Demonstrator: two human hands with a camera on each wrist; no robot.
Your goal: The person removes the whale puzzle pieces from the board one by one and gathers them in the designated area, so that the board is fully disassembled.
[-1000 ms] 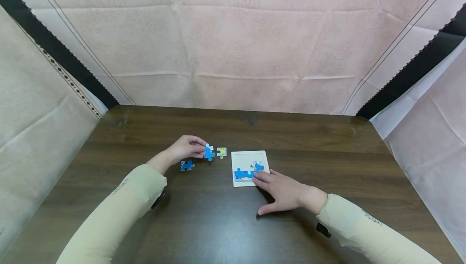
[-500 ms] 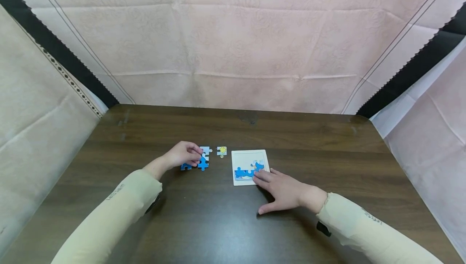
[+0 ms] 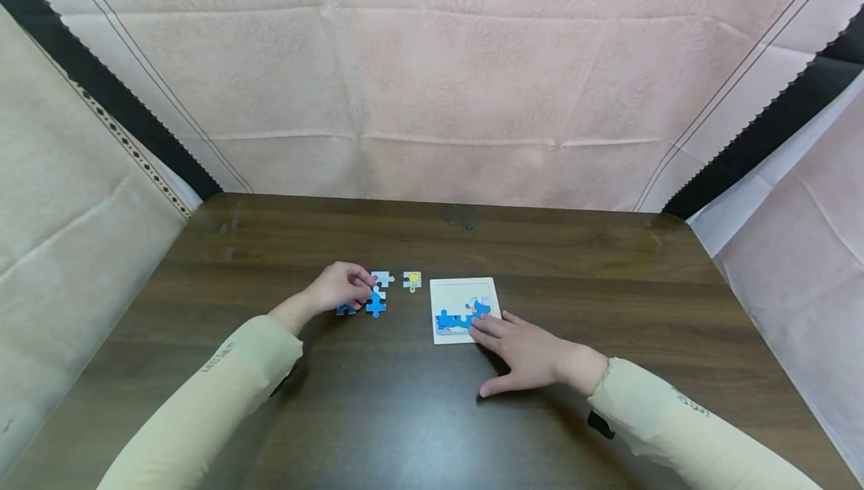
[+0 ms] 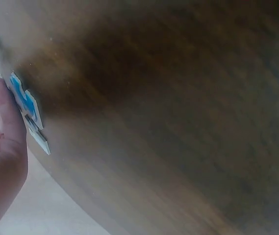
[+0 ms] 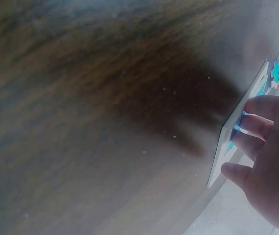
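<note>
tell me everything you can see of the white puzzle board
The puzzle board is thin, flat and roughly square, off-white, with a faint border line inside its edge; whether it is wood or card I can't tell. It lies flat on the dark wood-look table. Mostly blue puzzle pieces fill part of its near side and run up its right; its far left area is bare. The right hand rests its fingers on the near right part, hiding some of it.

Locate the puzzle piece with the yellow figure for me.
In the head view, the yellow-figured puzzle piece lies on the table, just left of the white tray and right of the left hand.
</note>
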